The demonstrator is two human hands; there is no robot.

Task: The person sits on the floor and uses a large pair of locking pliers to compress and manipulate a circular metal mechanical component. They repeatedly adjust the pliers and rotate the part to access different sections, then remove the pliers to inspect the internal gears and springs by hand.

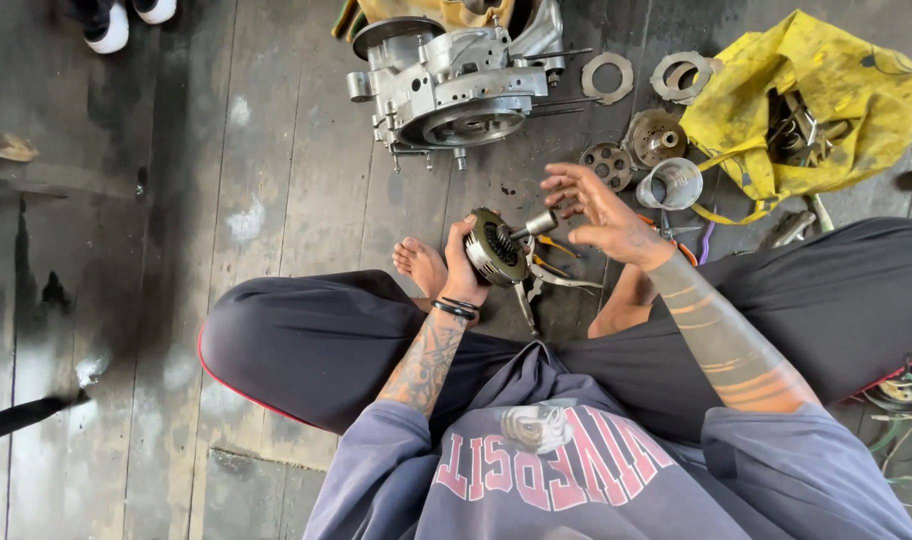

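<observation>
My left hand [463, 268] holds the round clutch part [496, 247] (greasy) above the floor. My right hand [601, 213] hovers wide, empty; I think turning its shaft [539, 223] needs a firm pinch.

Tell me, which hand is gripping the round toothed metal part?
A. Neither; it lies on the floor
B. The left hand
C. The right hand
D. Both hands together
B: the left hand wraps the round toothed part, while the right hand hovers beside it with fingers spread.
</observation>
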